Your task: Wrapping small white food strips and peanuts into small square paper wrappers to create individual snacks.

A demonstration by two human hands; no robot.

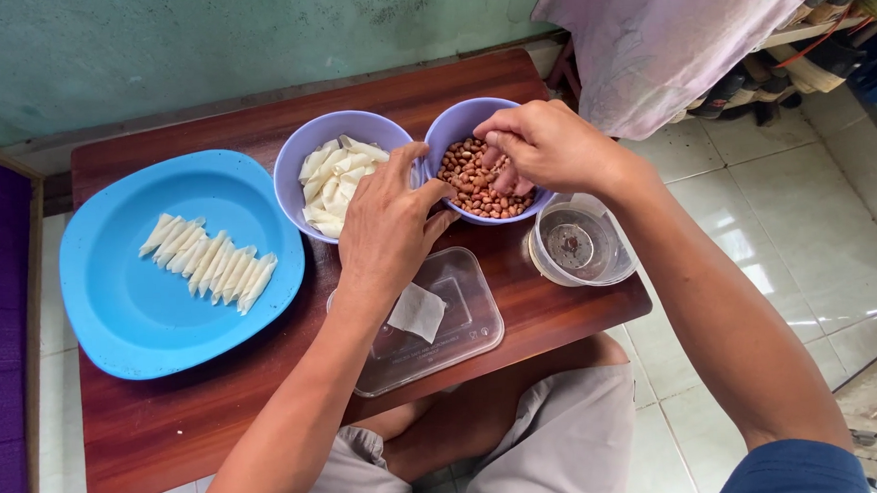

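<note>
Right hand (542, 146) reaches into the peanut bowl (454, 129), fingers curled together and pinching peanuts (470, 182) from the heap. This lilac bowl stands near the table's (173, 431) far edge, toward its right end. Left hand (389, 224) rests palm down against the bowl's left rim, fingers loosely spread; whether it grips anything cannot be determined. Just beside, to the left, a second lilac bowl (309, 149) holds white folded wrappers (334, 182). A clear round tub (579, 246) sits at the right edge. A clear rectangular lid (451, 324) lies toward the near edge. A blue plate (130, 306) with rolled white pieces (211, 259) occupies the left end.
</note>
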